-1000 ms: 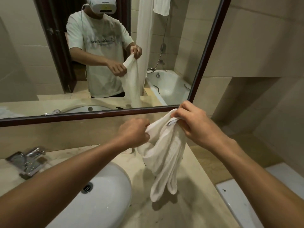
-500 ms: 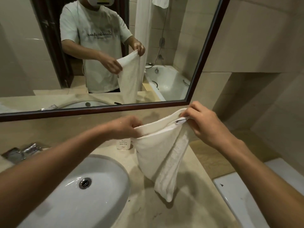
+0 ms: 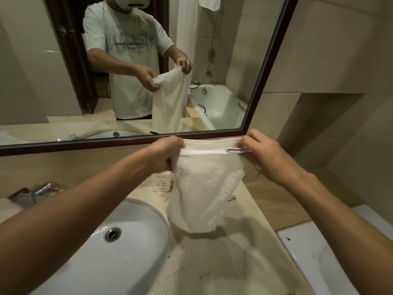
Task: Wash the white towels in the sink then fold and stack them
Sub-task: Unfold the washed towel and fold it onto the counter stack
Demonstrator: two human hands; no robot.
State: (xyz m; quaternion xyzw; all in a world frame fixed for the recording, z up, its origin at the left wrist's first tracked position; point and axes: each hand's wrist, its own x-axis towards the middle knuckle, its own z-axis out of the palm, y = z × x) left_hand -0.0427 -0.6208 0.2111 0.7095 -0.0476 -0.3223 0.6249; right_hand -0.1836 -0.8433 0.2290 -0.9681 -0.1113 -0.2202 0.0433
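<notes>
Lower left of the frame, a white sink [image 3: 89,248] is set into a beige marble worktop [image 3: 223,262]. Above the worktop at centre, a white towel [image 3: 204,188] hangs in the air, its top edge stretched level: the left hand [image 3: 163,154] has a closed grip on one corner, the right hand [image 3: 265,158] pinches the other. Behind it stands a small bottle [image 3: 161,183] labelled "Tea Tonique". A dark-framed mirror [image 3: 251,116] on the tiled wall reflects a bathtub.

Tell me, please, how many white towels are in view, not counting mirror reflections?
1: the white towel hangs over the counter, held by left hand and right hand. Others may be out of frame.
</notes>
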